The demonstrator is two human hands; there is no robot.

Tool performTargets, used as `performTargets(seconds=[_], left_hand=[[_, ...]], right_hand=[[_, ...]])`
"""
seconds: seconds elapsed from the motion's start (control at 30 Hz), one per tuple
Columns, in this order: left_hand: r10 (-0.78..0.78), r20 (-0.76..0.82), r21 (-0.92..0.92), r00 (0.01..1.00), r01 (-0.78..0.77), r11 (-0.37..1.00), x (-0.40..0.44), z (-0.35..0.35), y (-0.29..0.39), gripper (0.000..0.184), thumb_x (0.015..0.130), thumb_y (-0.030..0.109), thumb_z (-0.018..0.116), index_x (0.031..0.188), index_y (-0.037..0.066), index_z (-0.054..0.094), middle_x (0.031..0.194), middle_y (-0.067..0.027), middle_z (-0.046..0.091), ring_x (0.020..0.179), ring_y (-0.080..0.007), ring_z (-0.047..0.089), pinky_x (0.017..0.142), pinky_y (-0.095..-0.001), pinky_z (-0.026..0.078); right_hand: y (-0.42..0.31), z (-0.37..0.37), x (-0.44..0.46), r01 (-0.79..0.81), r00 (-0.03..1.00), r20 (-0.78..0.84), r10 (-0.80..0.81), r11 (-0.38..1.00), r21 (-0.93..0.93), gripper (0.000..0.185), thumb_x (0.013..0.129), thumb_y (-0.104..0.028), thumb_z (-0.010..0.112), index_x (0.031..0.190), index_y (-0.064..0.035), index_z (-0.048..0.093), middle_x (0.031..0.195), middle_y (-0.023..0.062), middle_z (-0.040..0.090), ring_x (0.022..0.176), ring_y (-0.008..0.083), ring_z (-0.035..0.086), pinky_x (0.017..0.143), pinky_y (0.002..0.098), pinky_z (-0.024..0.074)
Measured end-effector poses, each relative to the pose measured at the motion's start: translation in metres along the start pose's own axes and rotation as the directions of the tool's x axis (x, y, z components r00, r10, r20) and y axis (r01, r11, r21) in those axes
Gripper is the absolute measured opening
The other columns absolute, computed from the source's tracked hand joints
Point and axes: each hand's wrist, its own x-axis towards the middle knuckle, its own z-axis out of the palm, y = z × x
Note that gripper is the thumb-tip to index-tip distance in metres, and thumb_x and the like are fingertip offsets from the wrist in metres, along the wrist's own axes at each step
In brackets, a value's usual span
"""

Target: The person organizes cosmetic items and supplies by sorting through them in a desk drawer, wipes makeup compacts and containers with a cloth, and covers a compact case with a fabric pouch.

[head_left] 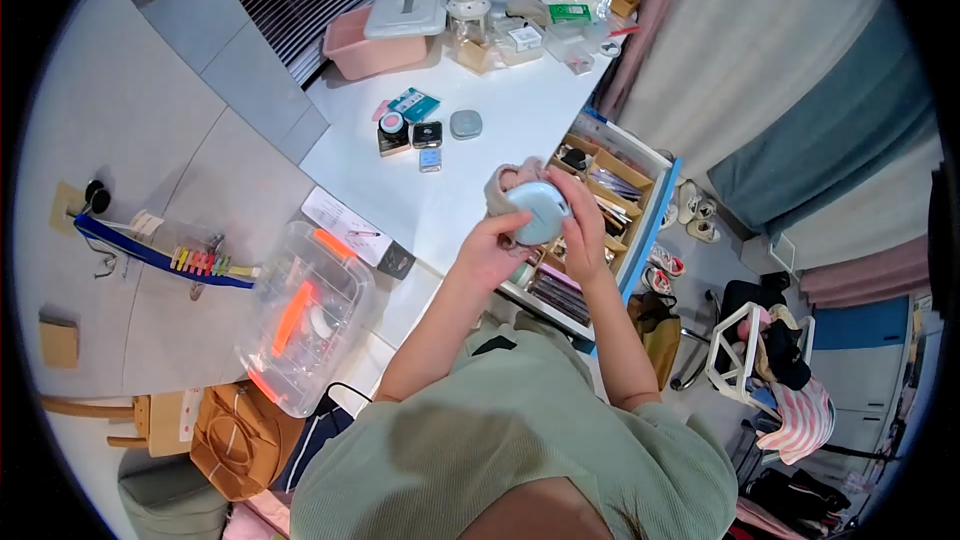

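Note:
A light blue rounded case (537,213) is held up between my hands over the table's front edge and the drawer. My left hand (490,252) is closed on its lower left, the thumb lying across its face. On the right side, my right hand (583,223) wraps around the same case. Bunched behind and above it is a beige-pink cloth (503,185), which both hands seem to touch. What kind of case it is does not show. Beneath is an open drawer (632,248) with dividers and many small items.
On the white table (340,155) are small boxes (427,134), a grey case (466,124), a pink bin (365,45) and cluttered packages (500,30). A clear lidded box (310,320) with orange latches stands left. At right are shoes (695,210) and a white chair (735,355).

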Motion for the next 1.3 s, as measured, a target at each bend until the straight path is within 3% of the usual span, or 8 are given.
performTargets(seconds=[0.23,0.37,0.5,0.7,0.83,1.07,1.17,1.3], left_hand=[[0.047,0.087,-0.039,0.995,-0.044,0.998,0.015,-0.003,-0.004,0.044,0.085,0.031,0.057,0.121,0.007,0.045,0.114,-0.0099,0.054,0.103,-0.0247,0.055,0.084,-0.0413,0.048],[0.005,0.132,0.009,0.991,-0.006,1.000,0.019,-0.006,0.000,0.054,0.085,0.052,0.047,0.122,0.013,0.045,0.114,-0.0065,0.055,0.101,-0.0208,0.056,0.080,-0.0377,0.051],[-0.054,0.186,-0.012,0.981,0.057,0.998,0.022,-0.015,-0.002,0.059,0.085,0.059,0.038,0.122,0.014,0.046,0.115,-0.0058,0.054,0.104,-0.0198,0.055,0.083,-0.0373,0.050],[-0.021,0.075,0.037,0.997,0.018,0.999,0.018,-0.009,-0.014,0.061,0.087,0.060,0.032,0.124,0.013,0.041,0.121,-0.0071,0.050,0.109,-0.0217,0.052,0.088,-0.0376,0.047],[0.046,-0.063,0.129,0.997,-0.037,0.991,0.027,-0.017,-0.026,0.057,0.090,0.056,0.029,0.125,0.012,0.039,0.120,-0.0092,0.049,0.112,-0.0225,0.050,0.092,-0.0389,0.044],[0.181,-0.247,0.207,0.952,-0.131,0.970,0.049,-0.035,-0.056,0.048,0.095,0.045,0.026,0.122,0.009,0.043,0.119,-0.0095,0.051,0.109,-0.0210,0.051,0.090,-0.0371,0.044],[-0.005,-0.334,0.200,0.943,0.076,0.977,0.051,-0.019,-0.063,0.043,0.096,0.039,0.029,0.121,0.007,0.044,0.115,-0.0097,0.053,0.105,-0.0214,0.054,0.085,-0.0374,0.047],[-0.166,-0.214,0.058,0.963,0.182,0.982,0.070,-0.046,-0.099,0.038,0.096,0.033,0.033,0.121,0.006,0.044,0.109,-0.0097,0.056,0.094,-0.0232,0.058,0.075,-0.0389,0.051]], right_hand=[[0.015,-0.008,-0.001,-0.041,0.998,-0.039,0.046,0.993,0.115,0.046,0.081,-0.030,0.048,0.117,-0.0021,0.053,0.121,0.0159,0.051,0.114,0.0321,0.045,0.098,0.0389,0.0308],[0.010,-0.017,0.004,0.037,0.996,0.086,-0.031,0.996,-0.077,0.059,0.066,-0.022,0.064,0.121,-0.0057,0.051,0.123,0.0119,0.049,0.116,0.0302,0.042,0.101,0.0408,0.0279],[0.006,-0.022,0.008,-0.020,0.969,0.246,0.027,0.999,-0.030,0.068,0.061,-0.022,0.072,0.122,-0.0062,0.049,0.124,0.0117,0.047,0.116,0.0294,0.042,0.101,0.0408,0.0285],[0.005,-0.018,0.006,-0.221,0.906,0.369,0.209,0.975,-0.009,0.075,0.054,-0.031,0.079,0.121,-0.0117,0.051,0.120,0.0112,0.045,0.113,0.0283,0.044,0.096,0.0408,0.0352],[0.001,-0.011,0.005,-0.117,0.911,0.364,0.192,0.969,-0.218,0.070,0.051,-0.032,0.077,0.113,-0.0109,0.053,0.119,0.0108,0.046,0.112,0.0313,0.044,0.094,0.0420,0.0354],[0.046,-0.014,-0.017,-0.098,0.955,0.253,0.157,0.968,-0.231,0.070,0.048,-0.033,0.077,0.109,-0.0091,0.053,0.115,0.0132,0.050,0.110,0.0330,0.046,0.093,0.0423,0.0367],[0.060,-0.028,-0.031,-0.191,0.950,0.200,0.240,0.953,-0.235,0.070,0.047,-0.033,0.077,0.108,-0.0071,0.053,0.110,0.0129,0.054,0.105,0.0313,0.051,0.090,0.0397,0.0401],[0.087,-0.044,-0.057,-0.270,0.921,0.201,0.333,0.920,-0.284,0.071,0.048,-0.030,0.078,0.110,-0.0064,0.052,0.109,0.0117,0.056,0.102,0.0293,0.053,0.086,0.0388,0.0428]])
